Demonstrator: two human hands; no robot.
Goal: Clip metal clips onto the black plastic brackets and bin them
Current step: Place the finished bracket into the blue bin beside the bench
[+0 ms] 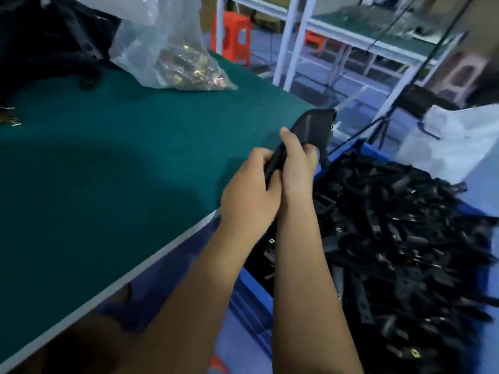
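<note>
- One black plastic bracket (310, 130) is held above the table's right edge, both hands curled around its lower end: left hand (249, 190), right hand (295, 163).
- Beside them, a blue bin (253, 290) is heaped with finished brackets (405, 238), too many to count.
- A clear bag of metal clips (183, 63) lies far back on the green table (108, 171).
- No writing is readable.

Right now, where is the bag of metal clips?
In the head view, the clear plastic bag of metal clips sits at the far end of the green table, up and left of both hands, beside a dark pile of brackets.
</note>
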